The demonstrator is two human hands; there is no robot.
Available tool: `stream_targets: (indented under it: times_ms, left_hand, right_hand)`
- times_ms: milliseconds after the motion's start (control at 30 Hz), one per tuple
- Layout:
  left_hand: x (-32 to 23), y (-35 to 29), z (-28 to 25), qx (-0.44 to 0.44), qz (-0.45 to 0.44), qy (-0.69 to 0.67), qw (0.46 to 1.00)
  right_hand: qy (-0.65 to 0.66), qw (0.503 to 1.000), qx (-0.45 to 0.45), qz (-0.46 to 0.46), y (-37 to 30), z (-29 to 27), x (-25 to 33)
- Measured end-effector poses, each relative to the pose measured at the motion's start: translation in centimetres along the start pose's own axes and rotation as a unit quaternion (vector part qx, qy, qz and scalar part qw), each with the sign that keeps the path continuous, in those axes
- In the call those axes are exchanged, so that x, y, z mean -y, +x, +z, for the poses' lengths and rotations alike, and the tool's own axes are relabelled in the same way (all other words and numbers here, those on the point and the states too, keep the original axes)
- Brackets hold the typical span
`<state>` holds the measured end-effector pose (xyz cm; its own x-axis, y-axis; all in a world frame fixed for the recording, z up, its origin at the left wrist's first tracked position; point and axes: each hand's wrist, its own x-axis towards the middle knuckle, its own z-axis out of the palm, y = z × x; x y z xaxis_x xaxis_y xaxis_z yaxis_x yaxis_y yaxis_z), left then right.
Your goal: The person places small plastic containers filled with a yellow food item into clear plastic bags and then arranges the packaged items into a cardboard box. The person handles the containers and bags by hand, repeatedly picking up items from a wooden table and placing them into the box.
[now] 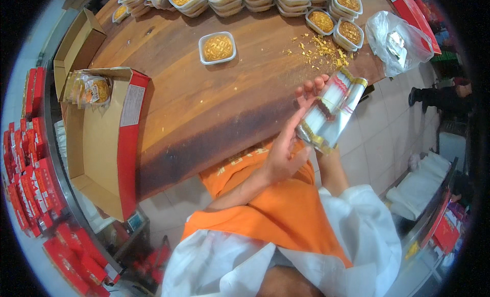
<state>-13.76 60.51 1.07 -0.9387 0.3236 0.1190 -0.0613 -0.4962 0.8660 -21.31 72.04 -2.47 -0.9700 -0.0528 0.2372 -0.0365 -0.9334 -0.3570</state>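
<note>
Both hands hold a stack of flat silver-and-clear wrapper bags with gold edges (pixel 332 110) above the near right edge of a wooden table (pixel 204 108). My left hand (pixel 283 154) presses a finger along the stack's left side. My right hand (pixel 310 88) supports it from behind, with only the fingertips showing at the upper left of the stack. A single golden mooncake in a white plastic tray (pixel 217 48) sits alone on the table, well beyond both hands.
Rows of stacked trays with mooncakes (pixel 265 0) line the far edge. Golden crumbs (pixel 316 48) lie near a clear plastic bag (pixel 398 39). An open cardboard box (pixel 104 144) at the left holds wrapped mooncakes (pixel 89 90). Red boxes (pixel 30 174) pile up at far left.
</note>
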Motion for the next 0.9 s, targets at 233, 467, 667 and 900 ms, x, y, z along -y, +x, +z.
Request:
stream_targets:
  times_ms: [233, 467, 667, 900]
  left_hand:
    - [0.0, 0.5, -0.6, -0.016, 0.003, 0.046, 0.999]
    - [-0.1, 0.5, 0.2, -0.058, -0.011, -0.004, 0.998]
    - [0.1, 0.8, -0.1, -0.148, -0.111, -0.126, 0.975]
    - [0.4, 1.1, -1.0, -0.205, -0.078, -0.034, 0.975]
  right_hand:
    - [0.015, 0.999, -0.034, 0.026, -0.3, 0.7, 0.1]
    - [0.003, 0.998, -0.066, 0.015, -0.7, 0.1, -0.4]
    - [-0.047, 0.992, -0.119, 0.016, -0.7, 2.3, -0.4]
    - [-0.26, 0.953, -0.1, 0.116, -0.1, 3.9, 1.3]
